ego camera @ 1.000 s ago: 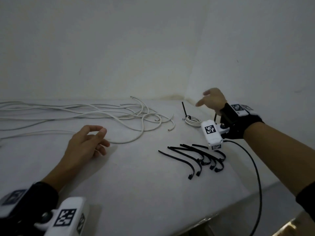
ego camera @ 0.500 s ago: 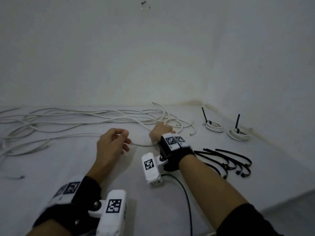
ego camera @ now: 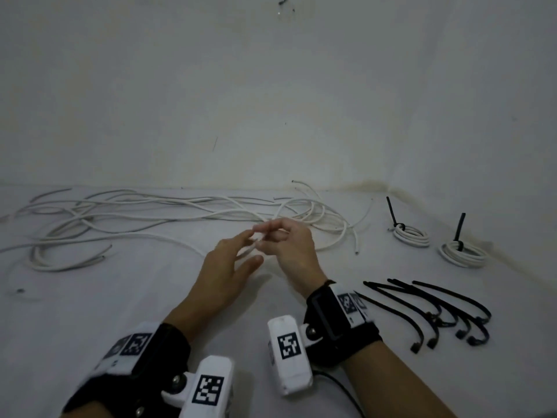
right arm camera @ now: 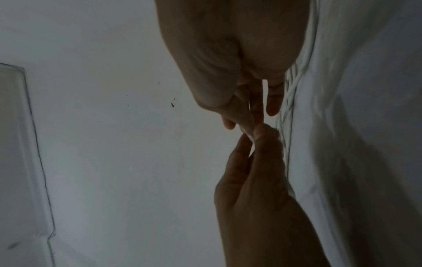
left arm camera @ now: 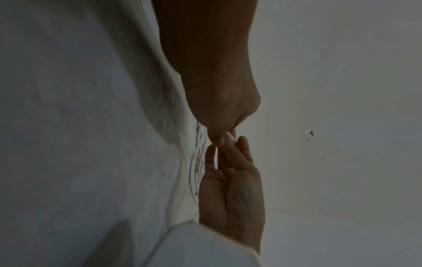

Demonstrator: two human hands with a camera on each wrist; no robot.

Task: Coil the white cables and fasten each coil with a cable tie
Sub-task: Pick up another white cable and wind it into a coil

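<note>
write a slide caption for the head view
Left hand and right hand pinch a white cable; two tied coils and spare cable ties lie to the right.

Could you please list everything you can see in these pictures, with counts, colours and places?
Loose cables: a tangle, count unclear, white, far left to centre of the table.
Held cable: one, white, above the table between both hands.
Inner coil: one, white, far right, black tie tail standing up.
Outer coil: one, white, right of it, tied the same way.
Loose cable ties: several overlapping, black, near right.
Table: one, white.
Wall: pale, behind.
Left wrist camera, right wrist camera: white, black markers, black straps.
Left hand: pinches the held cable.
Right hand: pinches it too.
</note>
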